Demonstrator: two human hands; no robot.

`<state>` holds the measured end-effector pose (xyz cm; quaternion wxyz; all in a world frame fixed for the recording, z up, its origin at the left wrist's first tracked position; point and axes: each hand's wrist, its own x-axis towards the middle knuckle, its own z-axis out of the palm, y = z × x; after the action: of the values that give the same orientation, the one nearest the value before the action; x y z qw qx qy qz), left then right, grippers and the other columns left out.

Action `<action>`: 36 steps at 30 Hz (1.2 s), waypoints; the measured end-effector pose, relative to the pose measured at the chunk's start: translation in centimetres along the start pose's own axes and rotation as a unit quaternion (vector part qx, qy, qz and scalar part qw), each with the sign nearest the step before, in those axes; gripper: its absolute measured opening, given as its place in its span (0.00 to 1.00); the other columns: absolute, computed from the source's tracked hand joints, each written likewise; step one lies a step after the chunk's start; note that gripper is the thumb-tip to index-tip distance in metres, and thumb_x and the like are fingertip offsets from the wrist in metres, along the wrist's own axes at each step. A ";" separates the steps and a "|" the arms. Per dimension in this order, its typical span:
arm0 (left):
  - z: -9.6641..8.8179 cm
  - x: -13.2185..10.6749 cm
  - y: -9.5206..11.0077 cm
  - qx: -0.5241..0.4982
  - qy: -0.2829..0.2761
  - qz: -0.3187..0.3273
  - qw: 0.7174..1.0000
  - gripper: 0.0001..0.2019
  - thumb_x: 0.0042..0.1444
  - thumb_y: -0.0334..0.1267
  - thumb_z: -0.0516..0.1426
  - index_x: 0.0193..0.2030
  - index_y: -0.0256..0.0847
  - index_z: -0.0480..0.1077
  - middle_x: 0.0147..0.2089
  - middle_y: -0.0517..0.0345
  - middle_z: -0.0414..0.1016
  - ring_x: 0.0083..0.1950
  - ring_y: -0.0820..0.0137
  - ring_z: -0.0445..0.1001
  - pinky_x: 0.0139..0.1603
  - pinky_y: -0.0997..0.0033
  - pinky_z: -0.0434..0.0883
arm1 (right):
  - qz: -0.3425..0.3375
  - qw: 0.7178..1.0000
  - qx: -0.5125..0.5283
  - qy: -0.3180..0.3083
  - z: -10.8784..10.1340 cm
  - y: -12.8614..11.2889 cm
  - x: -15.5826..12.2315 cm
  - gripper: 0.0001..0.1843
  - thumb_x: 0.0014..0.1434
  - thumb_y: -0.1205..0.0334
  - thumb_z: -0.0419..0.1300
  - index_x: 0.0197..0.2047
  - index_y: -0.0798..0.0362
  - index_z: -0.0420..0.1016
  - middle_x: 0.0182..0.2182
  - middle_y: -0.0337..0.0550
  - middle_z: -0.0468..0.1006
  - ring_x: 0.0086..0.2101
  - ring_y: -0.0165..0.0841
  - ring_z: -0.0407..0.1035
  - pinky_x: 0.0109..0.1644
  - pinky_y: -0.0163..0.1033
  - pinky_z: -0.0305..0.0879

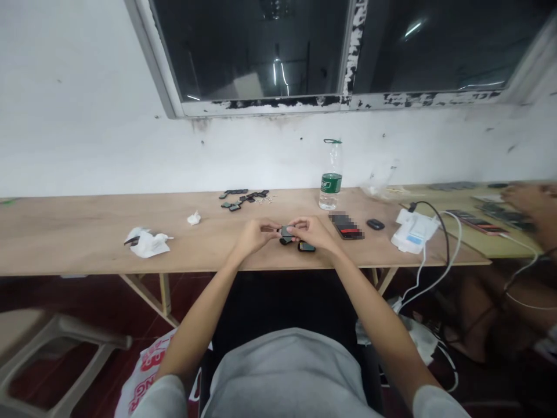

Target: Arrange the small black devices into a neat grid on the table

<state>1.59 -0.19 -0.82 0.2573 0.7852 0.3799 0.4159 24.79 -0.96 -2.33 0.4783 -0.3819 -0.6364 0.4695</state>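
My left hand (pixel 256 237) and my right hand (pixel 314 230) meet over the front part of the wooden table. Between their fingertips is a small flat piece (pixel 286 231) with a grey-green face, pinched from both sides. Its exact kind is too small to make out. Just below my right hand lies a similar black-edged piece (pixel 307 247), and part of another dark piece (pixel 285 241) shows under the held one. Farther back is a loose group of such dark pieces (pixel 235 206), with tiny pale bits (pixel 263 200) beside it.
A water bottle (pixel 331 184) stands near the wall. A phone (pixel 347 226), a black oval object (pixel 375 224) and a white power strip (pixel 415 230) with cables lie to the right. Crumpled tissue (pixel 150 242) is on the left. Another person's hand (pixel 531 200) is at far right.
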 end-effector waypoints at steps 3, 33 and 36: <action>0.1 0.0 -0.4 -0.055 -0.010 -0.042 0.998 0.15 0.49 0.44 0.77 0.39 0.40 0.84 0.43 0.49 0.88 0.46 0.54 0.87 0.54 0.54 0.84 | 0.007 1.000 -0.003 -0.016 0.1 -0.4 -0.3 0.19 0.56 0.51 0.82 0.41 0.55 0.84 0.30 0.46 0.87 0.29 0.34 0.80 0.32 0.34 0.76; 1.8 -0.1 -3.4 0.127 -0.156 -0.026 0.979 0.17 0.50 0.47 0.74 0.45 0.46 0.82 0.45 0.52 0.87 0.46 0.55 0.84 0.49 0.61 0.80 | -0.119 0.876 -0.464 -0.047 -0.4 3.8 1.5 0.19 0.70 0.72 0.62 0.59 0.53 0.88 0.56 0.56 0.85 0.60 0.49 0.76 0.68 0.50 0.68; 0.7 0.2 -3.3 0.109 -0.138 -0.026 0.984 0.15 0.57 0.50 0.69 0.46 0.45 0.84 0.46 0.50 0.88 0.48 0.54 0.85 0.51 0.59 0.80 | -0.123 0.875 -0.466 -0.043 -0.4 3.9 1.5 0.18 0.71 0.70 0.61 0.58 0.52 0.88 0.55 0.56 0.85 0.59 0.49 0.76 0.68 0.49 0.67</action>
<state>0.95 1.81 -3.47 0.2308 0.8483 0.4045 0.2522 24.94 1.61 -5.65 0.2709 -0.4589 -0.8431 0.0718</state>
